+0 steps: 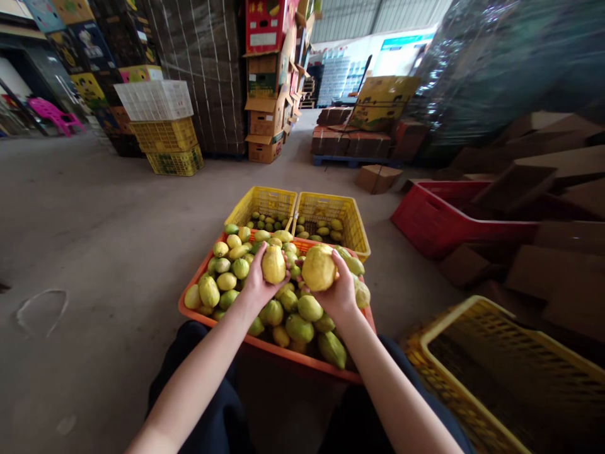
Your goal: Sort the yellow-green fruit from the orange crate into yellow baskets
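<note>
Two pale yellow fruits are held up over the orange crate (189, 310), one in each hand. The left hand (258, 284) has its fingers wrapped around the smaller yellow fruit (273, 264), and the right hand (339, 291) grips the larger yellow fruit (319, 268), fingers curled round its far side. Both sit just above the heap of green and yellow fruit (265, 296) that fills the crate between the person's knees.

The step in hand looks like sorting: each fruit lifted for a look (colour, perhaps) ahead of being placed. The next move would seem to call for a reach forward to one of the two yellow crates (302, 208) just beyond, each holding a shallow layer of fruit, without knocking the heap.

An empty yellow basket (454, 315) stands at the right, cut off by the frame edge; a red crate (425, 221) lies further off. The palms are hidden behind the fruit, and what kind of fruit this is stays hard to tell.
</note>
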A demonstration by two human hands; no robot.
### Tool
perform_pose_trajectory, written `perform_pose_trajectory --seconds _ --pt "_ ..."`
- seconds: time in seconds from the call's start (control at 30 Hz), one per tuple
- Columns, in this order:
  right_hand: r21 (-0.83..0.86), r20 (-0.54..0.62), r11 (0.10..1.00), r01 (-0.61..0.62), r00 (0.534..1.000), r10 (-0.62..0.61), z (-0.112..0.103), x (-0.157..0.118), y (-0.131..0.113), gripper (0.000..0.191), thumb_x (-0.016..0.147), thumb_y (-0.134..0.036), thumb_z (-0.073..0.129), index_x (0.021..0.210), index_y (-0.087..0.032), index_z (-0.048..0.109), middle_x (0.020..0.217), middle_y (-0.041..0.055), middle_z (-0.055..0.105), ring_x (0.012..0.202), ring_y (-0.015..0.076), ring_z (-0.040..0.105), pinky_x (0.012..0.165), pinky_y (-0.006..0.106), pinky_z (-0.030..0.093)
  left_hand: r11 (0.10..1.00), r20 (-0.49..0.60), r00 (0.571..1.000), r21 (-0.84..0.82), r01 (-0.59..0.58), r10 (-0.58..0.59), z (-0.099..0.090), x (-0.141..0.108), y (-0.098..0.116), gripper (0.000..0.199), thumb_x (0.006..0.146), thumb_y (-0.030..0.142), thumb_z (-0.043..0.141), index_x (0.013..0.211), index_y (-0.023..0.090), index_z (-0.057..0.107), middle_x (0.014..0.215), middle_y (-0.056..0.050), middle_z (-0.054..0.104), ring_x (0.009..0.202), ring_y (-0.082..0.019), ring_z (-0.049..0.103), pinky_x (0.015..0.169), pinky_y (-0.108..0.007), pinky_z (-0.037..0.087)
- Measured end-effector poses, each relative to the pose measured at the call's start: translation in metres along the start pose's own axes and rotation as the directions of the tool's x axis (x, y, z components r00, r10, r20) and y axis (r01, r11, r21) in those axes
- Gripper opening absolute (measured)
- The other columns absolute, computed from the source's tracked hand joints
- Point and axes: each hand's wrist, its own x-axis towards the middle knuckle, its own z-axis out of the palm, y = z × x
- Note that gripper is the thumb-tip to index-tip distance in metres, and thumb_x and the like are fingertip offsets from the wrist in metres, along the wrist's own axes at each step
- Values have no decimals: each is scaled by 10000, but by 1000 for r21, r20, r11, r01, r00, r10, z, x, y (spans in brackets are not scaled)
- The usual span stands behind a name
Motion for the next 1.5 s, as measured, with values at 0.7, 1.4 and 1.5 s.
perform_pose_trajectory --seconds 0.7,1.4,1.5 --pt "63 -163 994 -87 982 96 -3 11 10 210 908 -400 702 1070 -276 652 735 -5 769 614 238 738 559 393 654 998 -97 995 -66 -24 18 5 0 0 209 1068 316 547 1090 174 698 829 -50 725 712 -182 719 617 -278 616" --pt "70 -149 995 -75 985 85 9 0 7 142 828 -356 707 937 -270 678 678 15 743 616 256 733 544 397 648 997 -87 995 -68 39 -45 -1 4 4 227 1040 271 548 1186 178 695 833 -50 723 704 -175 711 573 -249 588" --pt "90 -177 990 -113 976 127 7 2 7 126 871 -357 647 955 -269 679 684 34 744 654 276 751 600 426 667 996 -87 995 -72 45 -51 -1 5 6 207 1037 268 552 1156 166 687 843 -51 726 725 -178 722 600 -254 599"
